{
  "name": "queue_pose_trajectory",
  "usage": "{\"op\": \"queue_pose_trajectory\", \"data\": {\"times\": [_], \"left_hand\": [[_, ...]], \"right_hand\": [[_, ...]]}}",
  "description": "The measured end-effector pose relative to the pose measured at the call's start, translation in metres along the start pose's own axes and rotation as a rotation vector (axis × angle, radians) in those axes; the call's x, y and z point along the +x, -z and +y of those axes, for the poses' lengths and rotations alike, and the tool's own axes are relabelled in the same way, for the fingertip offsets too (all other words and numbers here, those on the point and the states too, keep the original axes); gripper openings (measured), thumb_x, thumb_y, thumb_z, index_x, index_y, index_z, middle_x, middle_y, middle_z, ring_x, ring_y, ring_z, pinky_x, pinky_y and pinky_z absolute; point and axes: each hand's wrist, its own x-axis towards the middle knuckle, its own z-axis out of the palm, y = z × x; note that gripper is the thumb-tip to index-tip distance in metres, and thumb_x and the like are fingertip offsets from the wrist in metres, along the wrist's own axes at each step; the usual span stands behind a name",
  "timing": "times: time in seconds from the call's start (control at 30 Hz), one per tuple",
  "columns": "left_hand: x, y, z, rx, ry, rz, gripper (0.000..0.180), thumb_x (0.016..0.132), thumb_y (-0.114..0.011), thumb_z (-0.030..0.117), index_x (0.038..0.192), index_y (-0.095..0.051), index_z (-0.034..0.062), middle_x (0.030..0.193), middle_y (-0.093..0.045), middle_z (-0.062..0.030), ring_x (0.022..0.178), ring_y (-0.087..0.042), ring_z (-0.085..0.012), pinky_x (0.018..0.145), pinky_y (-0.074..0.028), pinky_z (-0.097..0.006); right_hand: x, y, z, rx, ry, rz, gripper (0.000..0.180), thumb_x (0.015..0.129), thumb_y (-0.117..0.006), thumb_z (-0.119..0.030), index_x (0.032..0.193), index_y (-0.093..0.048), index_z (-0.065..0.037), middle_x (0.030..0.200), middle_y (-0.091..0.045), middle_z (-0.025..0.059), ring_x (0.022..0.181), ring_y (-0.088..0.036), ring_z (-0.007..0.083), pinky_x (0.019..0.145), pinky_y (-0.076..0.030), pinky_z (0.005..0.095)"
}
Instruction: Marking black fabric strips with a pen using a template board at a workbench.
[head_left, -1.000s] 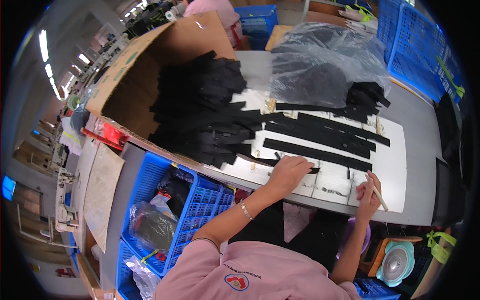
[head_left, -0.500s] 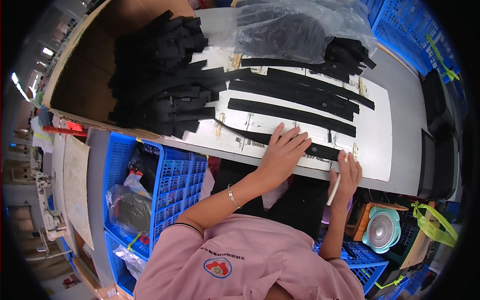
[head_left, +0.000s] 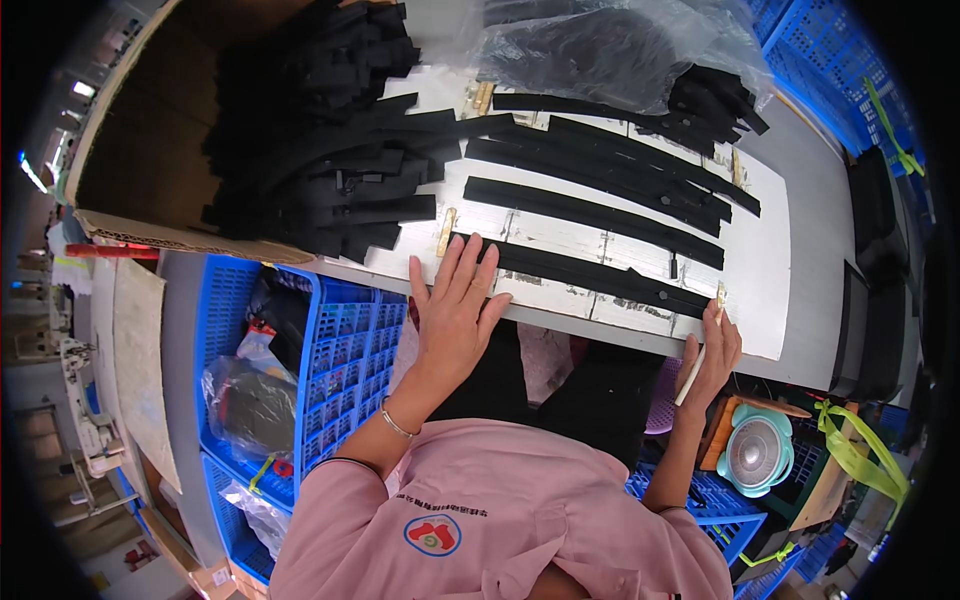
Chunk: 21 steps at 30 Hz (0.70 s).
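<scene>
Nearest me on a white marked board (head_left: 762, 300) lies a long black fabric strip (head_left: 590, 275), stretched out flat. My left hand (head_left: 452, 310) rests on its left end, palm down with the fingers spread. At the strip's right end is my right hand (head_left: 712, 358), its fingers closed round a slim white pen (head_left: 690, 376) that slants toward me. The pen's upper tip is hidden by the fingers. Farther back, another black strip (head_left: 600, 222) lies roughly parallel, with several more overlapping beyond it.
A heap of black strips (head_left: 310, 130) spills from a cardboard box (head_left: 180, 235) on the left. A clear plastic bag (head_left: 580, 50) and more strips (head_left: 715, 105) lie at the back. Blue crates (head_left: 345, 370) stand below the table's left; a turquoise fan (head_left: 757, 452) sits below right.
My left hand has slid left from the middle of the nearest strip to its left end. That strip now lies straighter, apart from the heap. The right hand keeps the pen near the right end.
</scene>
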Motion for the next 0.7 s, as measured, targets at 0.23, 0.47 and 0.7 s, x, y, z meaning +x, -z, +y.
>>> {"op": "queue_pose_trajectory", "data": {"times": [0.23,0.47,0.7], "left_hand": [[0.009,-0.003,-0.005,-0.074,-0.02,0.049,0.052,0.099,-0.066,0.026,0.147,-0.056,0.0104,0.154,-0.05,-0.0116,0.148,-0.039,-0.031,0.123,-0.007,-0.059],[0.009,-0.011,-0.007,-0.024,-0.046,0.127,0.053,0.095,-0.071,0.03,0.143,-0.059,0.0096,0.151,-0.054,-0.0104,0.146,-0.04,-0.035,0.12,-0.013,-0.062],[0.009,-0.014,-0.007,-0.036,-0.035,0.157,0.052,0.093,-0.073,0.031,0.141,-0.062,0.0107,0.148,-0.056,-0.0095,0.145,-0.042,-0.034,0.12,-0.016,-0.062]], "right_hand": [[0.01,0.01,-0.012,-0.014,-0.067,-0.073,0.036,0.096,-0.064,-0.01,0.132,-0.065,-0.003,0.137,-0.065,0.0129,0.128,-0.057,0.0327,0.113,-0.039,0.0466],[0.073,0.001,-0.116,0.847,-0.378,-0.175,0.027,0.102,-0.055,-0.006,0.125,-0.069,-0.002,0.118,-0.071,0.0138,0.105,-0.066,0.0196,0.092,-0.052,0.0325],[0.111,-0.05,-0.188,1.16,-0.428,-0.383,0.02,0.103,-0.062,-0.014,0.111,-0.071,0.002,0.089,-0.071,0.0058,0.084,-0.065,0.0101,0.072,-0.051,0.0246]]}}
